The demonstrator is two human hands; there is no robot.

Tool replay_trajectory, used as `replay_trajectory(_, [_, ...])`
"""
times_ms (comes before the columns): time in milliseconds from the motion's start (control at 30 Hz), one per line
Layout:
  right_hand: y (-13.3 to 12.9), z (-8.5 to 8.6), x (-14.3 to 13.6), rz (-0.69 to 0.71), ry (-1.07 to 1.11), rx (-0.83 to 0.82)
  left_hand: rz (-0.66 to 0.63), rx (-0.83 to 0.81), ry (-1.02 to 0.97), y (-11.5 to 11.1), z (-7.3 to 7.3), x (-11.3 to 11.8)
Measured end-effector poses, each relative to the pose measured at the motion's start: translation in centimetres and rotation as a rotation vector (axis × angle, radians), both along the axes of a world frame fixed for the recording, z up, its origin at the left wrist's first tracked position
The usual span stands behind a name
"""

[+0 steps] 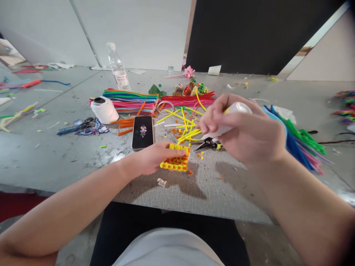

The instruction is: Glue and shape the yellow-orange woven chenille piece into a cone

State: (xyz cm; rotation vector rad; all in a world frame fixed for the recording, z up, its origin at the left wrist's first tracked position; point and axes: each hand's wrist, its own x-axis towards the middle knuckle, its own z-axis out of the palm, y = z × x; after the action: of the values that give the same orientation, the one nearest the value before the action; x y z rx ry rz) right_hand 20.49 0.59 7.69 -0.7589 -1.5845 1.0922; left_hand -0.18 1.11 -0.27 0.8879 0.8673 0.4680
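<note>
My left hand (156,157) grips a small woven piece of yellow and orange pipe cleaners (177,162), its thumb on top, just above the table. Raised to the right of it, my right hand (246,133) is wrapped round a white glue bottle (226,129). The bottle's thin nozzle points down and left toward the woven piece, apart from it. Loose yellow pipe cleaners (184,122) lie beyond the woven piece. Under the bottle rests a pair of black-handled pliers or cutters (206,143); my right hand partly hides the things behind it.
A phone (143,132) lies by my left hand, near a white bottle-like container (104,110). A clear water bottle (118,68) stands at the back. Bundles of coloured pipe cleaners (130,99) lie behind, with more blue and green ones (296,138) at right. Orange scraps (174,131) dot the table.
</note>
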Motion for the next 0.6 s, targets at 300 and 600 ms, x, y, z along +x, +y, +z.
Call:
replay_trajectory(300, [0.6, -1.3, -2.5, 0.036, 0.2, -0.103, -0.059, 0.0, 0.03, -0.4, 0.5, 0.0])
replay_trajectory(600, [0.7, -2.2, -3.1, 0.122, 0.219, -0.263, -0.05, 0.071, 0.024, -0.6, 0.0, 0.4])
